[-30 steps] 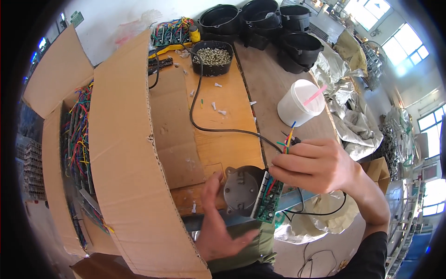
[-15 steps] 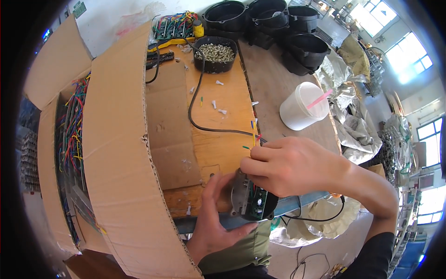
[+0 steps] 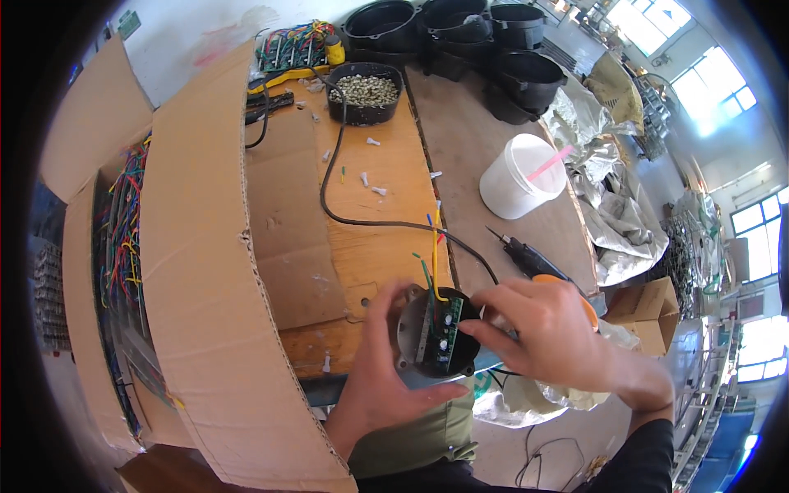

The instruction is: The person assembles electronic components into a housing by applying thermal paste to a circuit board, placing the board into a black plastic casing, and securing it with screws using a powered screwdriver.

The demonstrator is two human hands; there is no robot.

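My left hand (image 3: 371,376) curves round the left and lower side of a round black housing (image 3: 408,333), thumb below and fingers at its upper left edge. Inside the housing a narrow green circuit board (image 3: 445,341) stands on edge. From its top rise yellow wires (image 3: 436,259) and a green wire (image 3: 424,267), with blue and red ends beside them. My right hand (image 3: 538,329) has its thumb and bent fingers closed at the housing's right rim, close to the board. A black cable (image 3: 394,222) passes just above the wires.
A black tool with a thin tip (image 3: 526,256) lies beyond my right hand, near an orange loop (image 3: 579,300). Behind are a white bucket (image 3: 509,181), a tub of small connectors (image 3: 366,115) and black housings (image 3: 526,82). A tall cardboard box (image 3: 197,271) borders the left side.
My right hand has moved from the wires down and right to the housing's rim. The wires now stand free, and the housing's open face and the black tool have come into sight.
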